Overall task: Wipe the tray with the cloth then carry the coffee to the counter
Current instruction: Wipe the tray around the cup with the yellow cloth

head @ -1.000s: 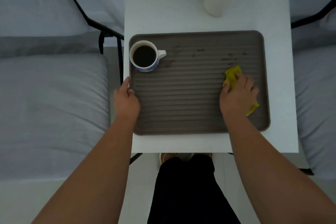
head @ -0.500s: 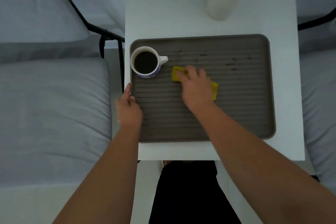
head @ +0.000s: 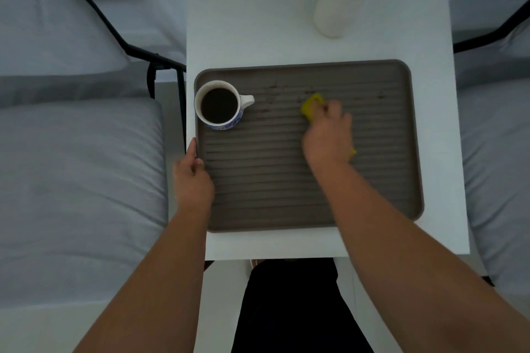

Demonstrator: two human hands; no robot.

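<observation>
Right hand (head: 327, 137), fingers closed on cloth (head: 311, 104), presses tray (head: 401, 152) centre; left hand (head: 192, 178) grips its 9 o'clock rim; coffee (head: 219, 104) at 10 o'clock.

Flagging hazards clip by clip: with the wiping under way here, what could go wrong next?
1. The mug of coffee is full and stands on the tray being wiped; a leftward stroke by the right hand with the cloth could hit its handle and spill it.
2. The dark spots beside the mug may get skipped.
</observation>
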